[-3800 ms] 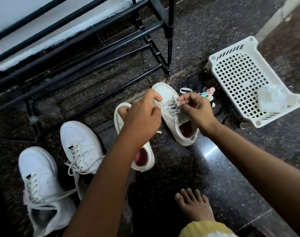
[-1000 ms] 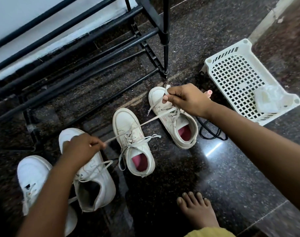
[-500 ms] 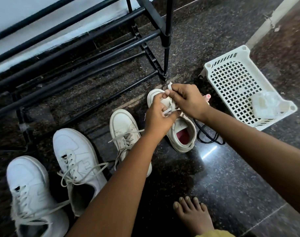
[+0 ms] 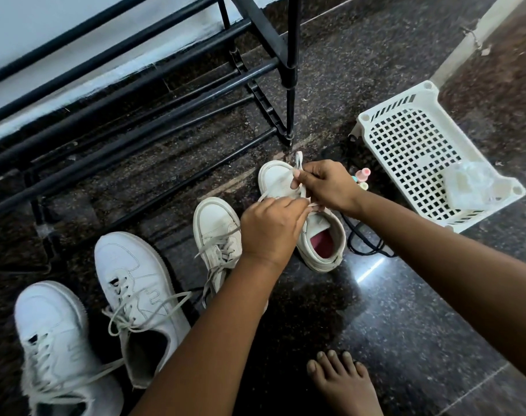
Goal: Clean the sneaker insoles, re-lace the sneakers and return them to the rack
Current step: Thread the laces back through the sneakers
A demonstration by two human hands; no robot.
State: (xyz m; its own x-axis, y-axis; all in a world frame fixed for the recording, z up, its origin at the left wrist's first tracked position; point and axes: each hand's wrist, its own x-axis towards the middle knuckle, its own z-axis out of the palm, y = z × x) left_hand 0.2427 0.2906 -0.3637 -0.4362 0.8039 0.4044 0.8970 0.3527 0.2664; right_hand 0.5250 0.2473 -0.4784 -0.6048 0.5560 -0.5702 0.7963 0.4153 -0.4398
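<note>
Sneaker (image 4: 324,262) with the red insole (image 4: 323,240) stood on the floor (image 4: 406,310) near centre in the head view, toe toward eleven o'clock and the rack (image 4: 165,94). The right hand (image 4: 328,184) pinched a loop of its lace (image 4: 299,159) above the toe; the left hand (image 4: 270,226), at its seven o'clock, pinched the other strand. Re-lacing seemed to be at the bow, which next needed wrapping and a snug pull.

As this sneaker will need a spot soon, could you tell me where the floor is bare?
Bare floor lies between the red-lined sneaker, the basket and the bare foot, and beyond the rack post. Crowded: the other three sneakers to the left; a cord and bottles by the basket.
</note>
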